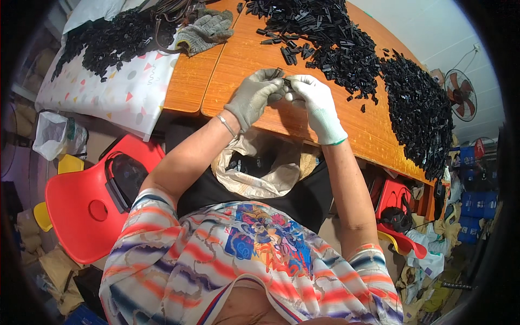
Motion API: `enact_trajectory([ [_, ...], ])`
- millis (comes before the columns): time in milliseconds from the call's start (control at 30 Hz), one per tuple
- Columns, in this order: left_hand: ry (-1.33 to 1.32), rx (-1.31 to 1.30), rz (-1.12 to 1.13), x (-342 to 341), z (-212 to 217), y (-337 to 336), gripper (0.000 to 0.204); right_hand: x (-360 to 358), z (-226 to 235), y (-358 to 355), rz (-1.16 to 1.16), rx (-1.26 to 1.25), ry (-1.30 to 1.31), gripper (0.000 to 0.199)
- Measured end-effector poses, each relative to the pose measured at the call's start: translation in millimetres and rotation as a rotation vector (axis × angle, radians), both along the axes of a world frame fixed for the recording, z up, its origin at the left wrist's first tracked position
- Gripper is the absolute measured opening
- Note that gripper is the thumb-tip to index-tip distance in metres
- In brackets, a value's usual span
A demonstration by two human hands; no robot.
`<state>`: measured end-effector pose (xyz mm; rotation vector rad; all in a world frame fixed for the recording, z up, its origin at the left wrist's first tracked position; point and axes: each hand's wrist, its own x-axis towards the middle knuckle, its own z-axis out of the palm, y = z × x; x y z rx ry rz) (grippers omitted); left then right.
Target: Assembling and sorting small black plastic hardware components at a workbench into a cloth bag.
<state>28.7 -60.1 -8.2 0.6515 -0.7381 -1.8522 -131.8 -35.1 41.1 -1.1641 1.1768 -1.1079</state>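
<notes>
Over on the left, a red plastic chair (86,200) stands beside the person, and above it a patterned cloth (127,89) hangs over the table end, carrying a heap of small black plastic pieces (103,40). A spare pair of grey gloves (208,27) lies at the top of the wooden table (238,59). Moving in, the left hand (252,97) — in a grey glove — has its fingers curled shut around a small black plastic part (281,82), held just above the table's near edge. The right hand (317,105), in a white glove, meets it there, fingertips pinching the same part, so the two hands touch. Below them an open bag (260,170) rests in the person's lap. Further right, a long pile of black parts (390,86) spreads across the table — and a fan (460,93) stands beyond it.
</notes>
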Motion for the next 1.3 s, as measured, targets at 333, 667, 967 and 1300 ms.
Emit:
enact_trajectory([
  [333, -0.247, -0.122, 0.042, -2.9, -0.6, 3.4, 0.026, 1.5, -1.3, 3.5, 0.044, 0.001, 0.091, 0.020],
  [667, -0.100, -0.091, -0.088, 0.0, 14.9, 11.8, 0.031, 4.4, 14.5, 2.7, -0.185, -0.072, 0.238, 0.018],
  [967, -0.118, -0.152, -0.093, -1.5, 13.4, 16.8, 0.019, 19.2, 3.7, -1.3, -0.256, -0.234, 0.270, 0.019],
  [1300, -0.221, -0.133, -0.011, -4.8, 22.9, 24.5, 0.017, 20.9, 0.5, 0.8, -0.261, -0.278, 0.508, 0.021],
])
